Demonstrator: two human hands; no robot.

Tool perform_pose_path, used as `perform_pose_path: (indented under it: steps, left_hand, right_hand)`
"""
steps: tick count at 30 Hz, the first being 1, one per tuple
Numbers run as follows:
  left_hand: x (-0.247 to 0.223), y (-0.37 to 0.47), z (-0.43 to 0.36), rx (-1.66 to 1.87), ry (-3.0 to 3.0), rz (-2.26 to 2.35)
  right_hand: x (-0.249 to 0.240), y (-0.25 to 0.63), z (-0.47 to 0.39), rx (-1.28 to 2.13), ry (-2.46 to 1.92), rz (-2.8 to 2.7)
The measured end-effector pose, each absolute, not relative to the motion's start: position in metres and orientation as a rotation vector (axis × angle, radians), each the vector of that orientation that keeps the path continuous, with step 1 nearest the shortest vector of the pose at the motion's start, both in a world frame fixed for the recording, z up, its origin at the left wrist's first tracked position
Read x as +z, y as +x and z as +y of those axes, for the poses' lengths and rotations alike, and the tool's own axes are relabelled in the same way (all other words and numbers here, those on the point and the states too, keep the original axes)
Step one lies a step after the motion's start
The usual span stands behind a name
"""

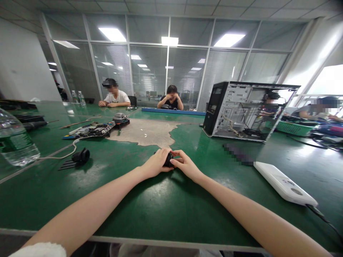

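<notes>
Both my hands meet over the green table, around a small black part (pixel 168 160) whose exact kind I cannot make out. My left hand (pixel 158 162) wraps it from the left, with the fingers covering much of it. From the right, the thumb and fingertips of my right hand (pixel 185 164) pinch its near side. Off to the left lies a black round piece with long prongs (pixel 80 155). Farther back is a circuit board (pixel 91 130) crowded with components, and a round fan-like part (pixel 121 119) sits beside it.
An opened computer case (pixel 214 110) stands at back right. A white device with a cable (pixel 285 184) and a blurred dark object (pixel 238 154) lie right. A water bottle (pixel 16 142) stands left. Worn surface (pixel 155 132) lies ahead. Several people sit around, one (pixel 116 96) at back left.
</notes>
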State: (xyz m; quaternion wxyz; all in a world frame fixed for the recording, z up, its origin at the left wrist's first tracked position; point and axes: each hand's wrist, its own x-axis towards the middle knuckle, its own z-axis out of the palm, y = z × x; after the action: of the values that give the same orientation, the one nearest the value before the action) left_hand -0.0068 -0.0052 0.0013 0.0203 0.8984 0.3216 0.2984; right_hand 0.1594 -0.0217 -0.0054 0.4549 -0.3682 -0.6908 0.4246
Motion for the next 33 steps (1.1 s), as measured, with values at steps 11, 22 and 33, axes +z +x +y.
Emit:
perform_pose_path:
  steps: [11, 22, 33]
  left_hand:
    - [0.0003, -0.0076, -0.0047, 0.938, 2.761, 1.002]
    - [0.0006, -0.0076, -0.0051, 0.927, 2.765, 0.999]
    - [0.0009, -0.0074, -0.0054, 0.915, 2.788, 1.010]
  right_hand:
    - [-0.0038, 0.1582, -0.0250, 1.046, -0.862, -1.710]
    - [-0.0039, 0.1594, -0.0245, 1.076, -0.849, -1.739]
    - [-0.0059, 0.1578, -0.0223, 1.065, -0.874, -1.709]
